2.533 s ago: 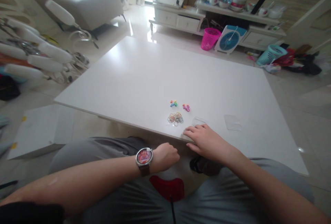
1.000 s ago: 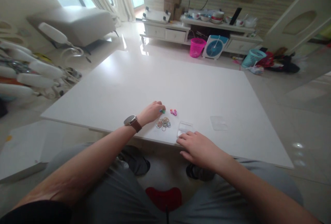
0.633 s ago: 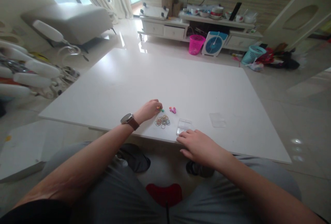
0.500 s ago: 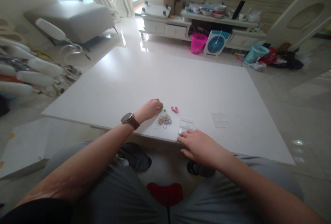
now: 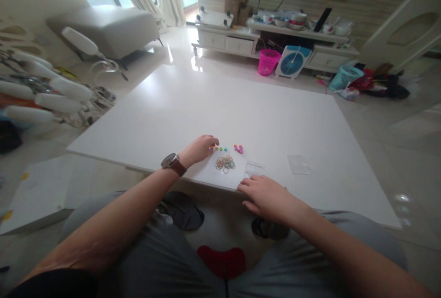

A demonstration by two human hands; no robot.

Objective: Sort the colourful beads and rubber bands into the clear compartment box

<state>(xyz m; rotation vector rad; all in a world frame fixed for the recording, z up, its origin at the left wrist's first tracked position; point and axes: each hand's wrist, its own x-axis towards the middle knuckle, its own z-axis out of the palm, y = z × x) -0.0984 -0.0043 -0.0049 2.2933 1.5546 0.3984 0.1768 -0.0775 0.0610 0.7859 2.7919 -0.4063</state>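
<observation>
My left hand (image 5: 200, 148), with a watch on its wrist, is bent over the left end of a short row of small colourful beads (image 5: 221, 149). Its fingers are closed at a red and orange bead there. A pink and orange bead cluster (image 5: 238, 149) lies to the right of the row. Nearer the table edge is a loose pile of thin multicoloured rings (image 5: 225, 164), like rubber bands. My right hand (image 5: 263, 192) rests at the edge, fingers stretched out, against a clear plastic box (image 5: 255, 165) whose near part it covers.
A clear flat lid-like piece (image 5: 299, 165) lies on the white table (image 5: 241, 109) at right. Beyond the table stand a pink basket (image 5: 268, 62), a blue and white fan (image 5: 292, 61) and a low cabinet (image 5: 241, 45). White-padded chairs (image 5: 69, 89) are at left.
My left hand has shifted slightly left off the bead row, so more beads show beside its fingertips. My right hand stays by the clear box. The whole view has tilted a little.
</observation>
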